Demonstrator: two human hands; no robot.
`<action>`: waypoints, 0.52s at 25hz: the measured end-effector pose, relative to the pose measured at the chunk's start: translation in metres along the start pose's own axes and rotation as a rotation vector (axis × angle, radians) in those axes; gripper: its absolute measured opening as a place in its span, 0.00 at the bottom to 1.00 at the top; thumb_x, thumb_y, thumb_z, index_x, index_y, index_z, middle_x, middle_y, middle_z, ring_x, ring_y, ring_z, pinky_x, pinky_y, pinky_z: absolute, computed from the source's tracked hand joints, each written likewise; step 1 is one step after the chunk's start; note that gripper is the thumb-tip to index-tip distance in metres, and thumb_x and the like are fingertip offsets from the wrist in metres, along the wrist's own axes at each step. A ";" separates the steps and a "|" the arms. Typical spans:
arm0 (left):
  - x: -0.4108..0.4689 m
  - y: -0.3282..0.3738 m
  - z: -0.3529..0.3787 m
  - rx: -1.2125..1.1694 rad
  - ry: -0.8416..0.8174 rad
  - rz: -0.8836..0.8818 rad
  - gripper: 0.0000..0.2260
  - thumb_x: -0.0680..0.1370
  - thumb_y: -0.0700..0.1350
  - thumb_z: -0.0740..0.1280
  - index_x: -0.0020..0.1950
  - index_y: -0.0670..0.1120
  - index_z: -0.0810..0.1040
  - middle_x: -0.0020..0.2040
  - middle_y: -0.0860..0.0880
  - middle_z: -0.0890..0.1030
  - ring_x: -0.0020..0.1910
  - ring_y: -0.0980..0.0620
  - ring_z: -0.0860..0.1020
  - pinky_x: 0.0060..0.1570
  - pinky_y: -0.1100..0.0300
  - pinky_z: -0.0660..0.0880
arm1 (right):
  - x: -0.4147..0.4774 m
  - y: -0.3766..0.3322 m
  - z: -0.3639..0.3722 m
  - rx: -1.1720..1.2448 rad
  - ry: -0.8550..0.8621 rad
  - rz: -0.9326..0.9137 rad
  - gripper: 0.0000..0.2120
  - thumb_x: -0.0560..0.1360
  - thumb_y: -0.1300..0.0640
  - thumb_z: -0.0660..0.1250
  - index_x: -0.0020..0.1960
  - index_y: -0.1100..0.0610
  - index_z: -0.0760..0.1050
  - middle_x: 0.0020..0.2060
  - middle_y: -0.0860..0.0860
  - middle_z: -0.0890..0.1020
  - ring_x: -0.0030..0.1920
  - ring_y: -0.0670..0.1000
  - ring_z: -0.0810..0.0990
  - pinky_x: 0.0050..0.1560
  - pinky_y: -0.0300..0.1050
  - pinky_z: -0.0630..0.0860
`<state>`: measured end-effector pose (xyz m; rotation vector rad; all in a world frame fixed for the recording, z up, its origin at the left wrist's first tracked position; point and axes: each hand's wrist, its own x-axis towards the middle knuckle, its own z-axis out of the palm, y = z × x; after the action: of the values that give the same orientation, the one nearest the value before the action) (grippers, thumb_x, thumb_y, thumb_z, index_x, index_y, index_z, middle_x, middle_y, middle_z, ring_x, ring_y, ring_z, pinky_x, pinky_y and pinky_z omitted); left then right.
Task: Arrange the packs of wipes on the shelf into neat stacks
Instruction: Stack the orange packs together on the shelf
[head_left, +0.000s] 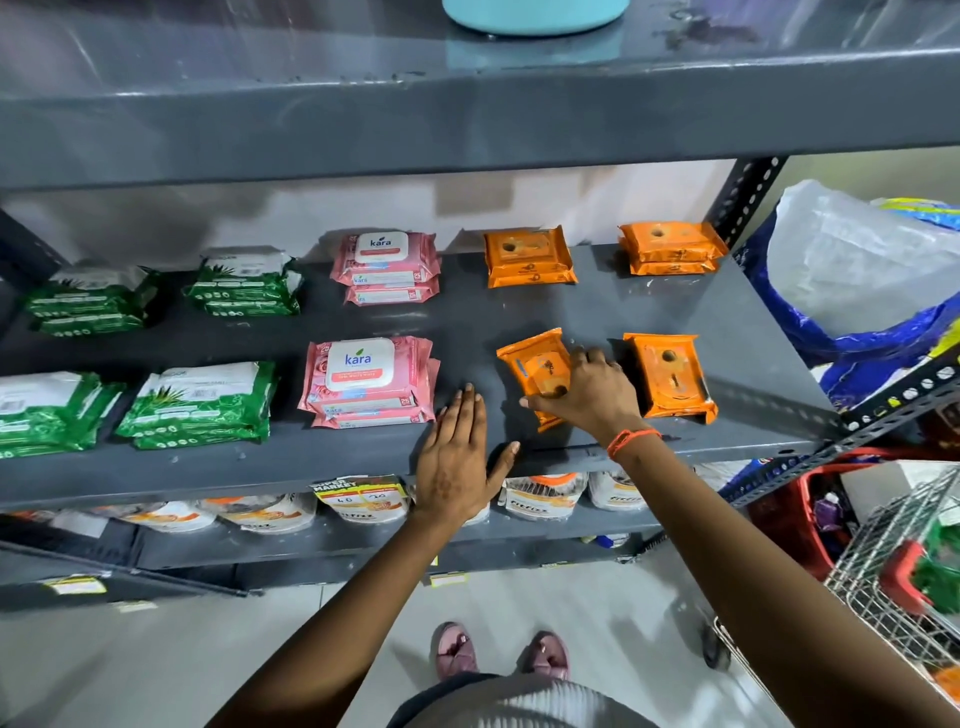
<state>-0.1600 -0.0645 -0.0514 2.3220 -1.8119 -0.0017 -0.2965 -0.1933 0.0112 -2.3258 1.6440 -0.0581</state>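
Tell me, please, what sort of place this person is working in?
Probably a small supermarket or its stockroom: grey metal shelving holds sorted wipe packs, a "Super Market" price label hangs below, and a wire shopping trolley stands at right.

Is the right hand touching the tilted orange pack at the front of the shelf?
Touching. The head view shows the right hand lying on the tilted orange pack, its fingers curled over the far edge and the thumb across the near part.
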 end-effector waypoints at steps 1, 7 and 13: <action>0.000 0.000 0.000 0.003 0.001 0.000 0.34 0.77 0.63 0.43 0.72 0.40 0.61 0.73 0.41 0.66 0.71 0.45 0.67 0.68 0.51 0.67 | 0.002 -0.001 -0.001 -0.006 0.013 0.035 0.51 0.66 0.31 0.66 0.74 0.64 0.57 0.64 0.61 0.75 0.62 0.63 0.76 0.57 0.53 0.76; 0.000 0.000 0.001 0.008 0.007 -0.002 0.33 0.77 0.63 0.46 0.71 0.40 0.62 0.73 0.42 0.66 0.71 0.45 0.67 0.67 0.51 0.67 | 0.005 0.001 -0.004 -0.028 0.216 0.012 0.27 0.77 0.48 0.60 0.69 0.65 0.63 0.56 0.63 0.81 0.55 0.66 0.79 0.43 0.53 0.77; 0.001 0.000 0.002 0.009 -0.014 0.005 0.34 0.77 0.64 0.45 0.73 0.40 0.59 0.74 0.41 0.63 0.72 0.44 0.64 0.69 0.50 0.65 | 0.020 0.017 -0.009 -0.140 -0.397 -0.362 0.47 0.67 0.45 0.72 0.77 0.44 0.49 0.79 0.49 0.45 0.78 0.60 0.42 0.76 0.65 0.50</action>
<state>-0.1602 -0.0660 -0.0536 2.3293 -1.8285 -0.0094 -0.3072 -0.2188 0.0132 -2.5056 1.0591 0.4280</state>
